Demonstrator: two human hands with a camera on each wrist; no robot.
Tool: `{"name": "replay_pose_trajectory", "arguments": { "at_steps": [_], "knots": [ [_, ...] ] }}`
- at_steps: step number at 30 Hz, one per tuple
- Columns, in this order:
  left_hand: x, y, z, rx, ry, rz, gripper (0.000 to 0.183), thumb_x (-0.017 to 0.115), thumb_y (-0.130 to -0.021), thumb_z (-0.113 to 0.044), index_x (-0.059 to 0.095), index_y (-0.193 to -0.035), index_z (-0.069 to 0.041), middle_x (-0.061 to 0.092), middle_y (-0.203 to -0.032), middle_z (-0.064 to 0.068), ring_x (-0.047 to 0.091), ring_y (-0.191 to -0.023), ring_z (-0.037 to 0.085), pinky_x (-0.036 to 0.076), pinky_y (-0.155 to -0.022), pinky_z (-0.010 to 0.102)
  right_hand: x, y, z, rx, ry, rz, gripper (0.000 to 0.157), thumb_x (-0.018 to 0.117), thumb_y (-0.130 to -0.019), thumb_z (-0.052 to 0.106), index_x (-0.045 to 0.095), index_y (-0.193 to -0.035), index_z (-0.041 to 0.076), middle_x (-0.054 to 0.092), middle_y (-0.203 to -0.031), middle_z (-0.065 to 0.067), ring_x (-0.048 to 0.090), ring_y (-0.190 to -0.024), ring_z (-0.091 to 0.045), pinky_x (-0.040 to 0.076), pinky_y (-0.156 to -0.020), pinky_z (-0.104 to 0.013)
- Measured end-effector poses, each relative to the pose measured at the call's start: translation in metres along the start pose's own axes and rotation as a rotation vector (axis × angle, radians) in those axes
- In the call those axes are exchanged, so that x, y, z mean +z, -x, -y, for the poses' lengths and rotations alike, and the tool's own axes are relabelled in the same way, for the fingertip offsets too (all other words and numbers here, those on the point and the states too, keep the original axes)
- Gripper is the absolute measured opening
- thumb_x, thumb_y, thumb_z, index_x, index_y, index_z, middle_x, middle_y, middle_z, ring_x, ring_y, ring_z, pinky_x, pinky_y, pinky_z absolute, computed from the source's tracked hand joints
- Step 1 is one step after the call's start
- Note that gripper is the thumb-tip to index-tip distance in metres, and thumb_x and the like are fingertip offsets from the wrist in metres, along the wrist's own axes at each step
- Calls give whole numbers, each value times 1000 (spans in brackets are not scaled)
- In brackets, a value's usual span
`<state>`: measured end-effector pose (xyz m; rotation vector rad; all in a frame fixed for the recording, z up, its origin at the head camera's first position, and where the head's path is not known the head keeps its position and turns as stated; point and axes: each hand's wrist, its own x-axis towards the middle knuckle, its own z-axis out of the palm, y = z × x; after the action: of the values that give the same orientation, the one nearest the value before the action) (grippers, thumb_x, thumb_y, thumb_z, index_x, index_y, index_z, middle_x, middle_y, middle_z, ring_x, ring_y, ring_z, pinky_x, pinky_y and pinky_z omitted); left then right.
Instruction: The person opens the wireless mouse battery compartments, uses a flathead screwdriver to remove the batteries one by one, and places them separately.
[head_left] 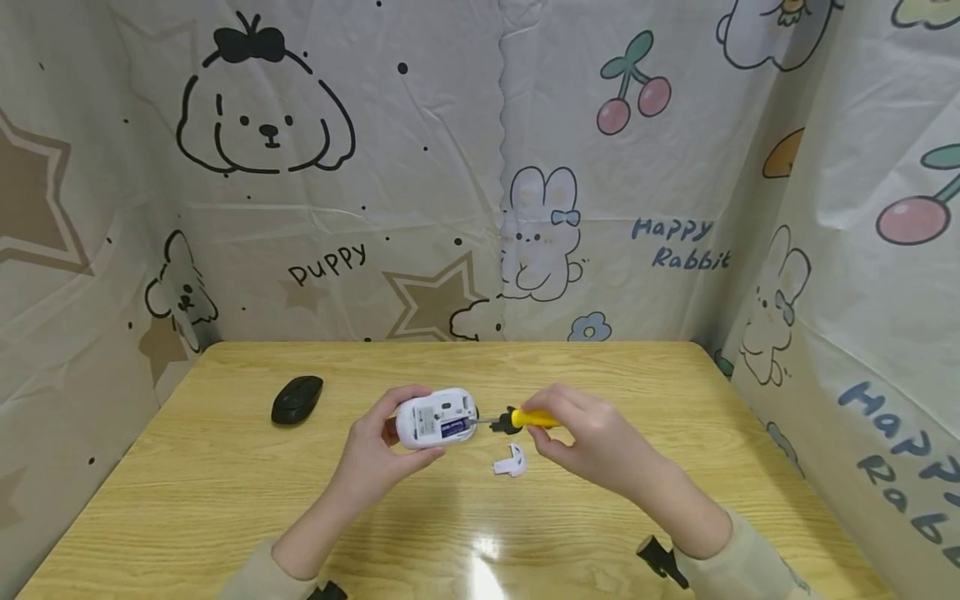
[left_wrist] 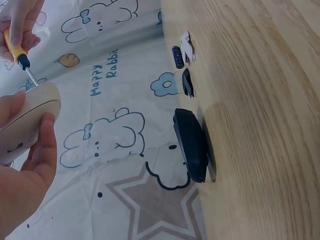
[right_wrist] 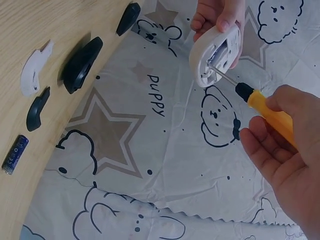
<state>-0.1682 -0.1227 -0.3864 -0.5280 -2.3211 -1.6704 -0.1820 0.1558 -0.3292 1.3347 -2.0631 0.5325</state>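
A white computer mouse [head_left: 411, 425] is gripped by its sides in my left hand [head_left: 375, 450], raised over the table with its underside showing. In its uncovered compartment lies a dark blue battery [head_left: 453, 428]. My right hand [head_left: 600, 433] holds a screwdriver [right_wrist: 272, 117] by its yellow handle, thumb and fingers around it. The metal shaft [right_wrist: 223, 75] reaches into the compartment, its tip at the end of the battery. On the table below lies a white battery cover [head_left: 513, 462].
One black mouse [head_left: 297, 400] lies at the table's left, and another black mouse [right_wrist: 82, 64] shows in the right wrist view. A small black cover [right_wrist: 38, 110] and a loose battery [right_wrist: 15, 154] lie near the white cover. Printed cloth [head_left: 420, 167] hangs behind the table.
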Motion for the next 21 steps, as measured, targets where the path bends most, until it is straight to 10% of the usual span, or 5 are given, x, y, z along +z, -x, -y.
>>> {"name": "replay_pose_trajectory", "arguments": {
  "at_steps": [21],
  "knots": [
    [-2, 0, 2, -15, 133, 37, 67, 82, -67, 0, 55, -125, -18, 58, -114, 12, 66, -81, 17, 58, -68, 29, 5, 8, -20, 4, -152, 1, 14, 69, -84, 11, 66, -95, 5, 70, -90, -3, 67, -79, -14, 54, -73, -17]
  ]
}}
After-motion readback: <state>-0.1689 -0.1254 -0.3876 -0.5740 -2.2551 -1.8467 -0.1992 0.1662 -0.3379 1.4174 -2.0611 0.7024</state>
